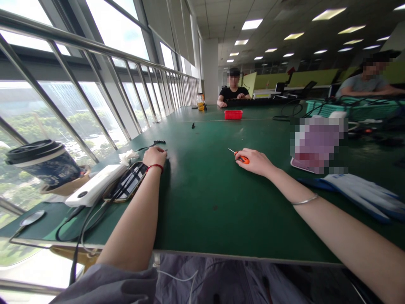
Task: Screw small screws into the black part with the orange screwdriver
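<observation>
Head view shows a broad green-topped bench (202, 219), a teal plastic basket (319, 109) at its far right and a white oblong plastic device (96, 185) near its left edge. Curled toward the bench's left side, the left hand (155, 157) hides its palm, so whether it grips anything cannot be told; at the bench's middle, the right hand (257, 161) grasps an orange-and-black-handled screwdriver (243, 160) with a slim metal shaft.

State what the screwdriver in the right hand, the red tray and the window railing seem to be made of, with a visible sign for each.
Screwdriver: the thin blade is probably metal, being pale and slender; the orange-and-black handle could be plastic or rubber.
Red tray: likely plastic, given its even, bright colour.
Railing: polished metal, perhaps steel, by its bright streaked reflections.
</observation>
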`<state>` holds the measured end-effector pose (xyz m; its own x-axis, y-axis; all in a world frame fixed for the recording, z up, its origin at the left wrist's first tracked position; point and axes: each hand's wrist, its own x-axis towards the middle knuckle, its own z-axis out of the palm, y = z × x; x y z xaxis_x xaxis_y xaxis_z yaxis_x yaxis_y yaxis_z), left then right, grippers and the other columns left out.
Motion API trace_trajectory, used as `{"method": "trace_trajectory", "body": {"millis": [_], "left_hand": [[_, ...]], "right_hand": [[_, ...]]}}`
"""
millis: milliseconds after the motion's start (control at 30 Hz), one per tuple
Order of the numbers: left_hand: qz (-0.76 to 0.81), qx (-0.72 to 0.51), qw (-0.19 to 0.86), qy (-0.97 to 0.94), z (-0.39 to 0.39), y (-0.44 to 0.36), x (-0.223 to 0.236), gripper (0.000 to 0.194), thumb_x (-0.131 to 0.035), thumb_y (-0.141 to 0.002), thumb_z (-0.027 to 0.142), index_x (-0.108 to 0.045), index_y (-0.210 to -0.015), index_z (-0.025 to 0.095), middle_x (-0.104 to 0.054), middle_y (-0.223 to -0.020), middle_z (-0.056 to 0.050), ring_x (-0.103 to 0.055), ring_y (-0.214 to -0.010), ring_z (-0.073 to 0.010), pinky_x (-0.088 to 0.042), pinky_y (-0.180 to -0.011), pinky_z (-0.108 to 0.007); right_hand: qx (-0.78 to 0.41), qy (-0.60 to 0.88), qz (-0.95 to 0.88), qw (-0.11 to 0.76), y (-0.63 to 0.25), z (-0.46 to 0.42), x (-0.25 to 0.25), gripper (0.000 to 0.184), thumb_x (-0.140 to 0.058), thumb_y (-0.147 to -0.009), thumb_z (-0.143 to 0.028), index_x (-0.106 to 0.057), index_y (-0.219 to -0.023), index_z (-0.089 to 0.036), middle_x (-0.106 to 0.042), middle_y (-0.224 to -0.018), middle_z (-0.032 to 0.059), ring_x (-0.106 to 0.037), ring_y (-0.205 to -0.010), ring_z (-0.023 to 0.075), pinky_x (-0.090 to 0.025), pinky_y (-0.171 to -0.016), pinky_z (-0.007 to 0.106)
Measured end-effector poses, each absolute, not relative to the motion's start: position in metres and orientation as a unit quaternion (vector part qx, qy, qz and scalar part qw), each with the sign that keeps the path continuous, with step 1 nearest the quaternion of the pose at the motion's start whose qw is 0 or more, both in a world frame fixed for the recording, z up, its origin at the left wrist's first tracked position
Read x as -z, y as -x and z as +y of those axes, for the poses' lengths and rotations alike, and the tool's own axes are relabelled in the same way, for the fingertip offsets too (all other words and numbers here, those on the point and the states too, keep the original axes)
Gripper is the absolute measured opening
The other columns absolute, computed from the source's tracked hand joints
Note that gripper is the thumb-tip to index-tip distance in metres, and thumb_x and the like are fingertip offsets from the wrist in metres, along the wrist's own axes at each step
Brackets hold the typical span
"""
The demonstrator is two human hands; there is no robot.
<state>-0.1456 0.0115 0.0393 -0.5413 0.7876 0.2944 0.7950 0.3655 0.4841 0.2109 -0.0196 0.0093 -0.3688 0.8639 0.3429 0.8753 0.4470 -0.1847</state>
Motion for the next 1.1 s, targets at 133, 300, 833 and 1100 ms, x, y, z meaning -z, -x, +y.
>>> {"method": "trace_trajectory", "body": {"millis": [133,300,833,1100], "left_hand": [[-0.817,0.334,0.008,0.469,0.008,0.148,-0.044,0.026,-0.061,-0.074,0.032,-0.073,-0.095,0.021,-0.07,-0.105,-0.009,-0.061,-0.104,-0.0307,-0.05,-0.086,-0.039],[-0.83,0.31,-0.002,0.463,0.009,0.155,-0.04,0.024,-0.063,-0.073,0.034,-0.073,-0.091,0.021,-0.071,-0.101,-0.01,-0.062,-0.099,-0.0297,-0.05,-0.084,-0.037],[-0.83,0.283,0.007,0.482,0.014,0.156,-0.034,0.029,-0.065,-0.07,0.035,-0.074,-0.093,0.02,-0.071,-0.104,-0.012,-0.062,-0.104,-0.0318,-0.05,-0.088,-0.04],[-0.833,0.272,0.012,0.482,0.014,0.155,-0.034,0.03,-0.064,-0.071,0.036,-0.074,-0.094,0.02,-0.071,-0.104,-0.011,-0.062,-0.103,-0.0307,-0.051,-0.087,-0.038]], "right_hand": [[0.018,0.52,-0.83,0.2,-0.211,-0.019,-0.008,0.019,-0.05,-0.083,-0.036,-0.063,-0.093,-0.026,-0.062,-0.098,0.0016,-0.058,-0.079,0.0169,-0.04,-0.06,0.027],[0.021,0.52,-0.83,0.202,-0.211,-0.019,-0.008,0.019,-0.051,-0.083,-0.036,-0.063,-0.093,-0.026,-0.062,-0.098,0.0018,-0.059,-0.078,0.0168,-0.04,-0.059,0.027],[0.004,0.521,-0.831,0.192,-0.211,-0.02,-0.009,0.019,-0.05,-0.083,-0.036,-0.062,-0.093,-0.025,-0.061,-0.098,0.0025,-0.058,-0.079,0.0176,-0.041,-0.06,0.028],[0.006,0.521,-0.832,0.19,-0.211,-0.019,-0.008,0.019,-0.05,-0.084,-0.036,-0.062,-0.094,-0.025,-0.061,-0.098,0.0028,-0.058,-0.078,0.0172,-0.042,-0.06,0.028]]}}
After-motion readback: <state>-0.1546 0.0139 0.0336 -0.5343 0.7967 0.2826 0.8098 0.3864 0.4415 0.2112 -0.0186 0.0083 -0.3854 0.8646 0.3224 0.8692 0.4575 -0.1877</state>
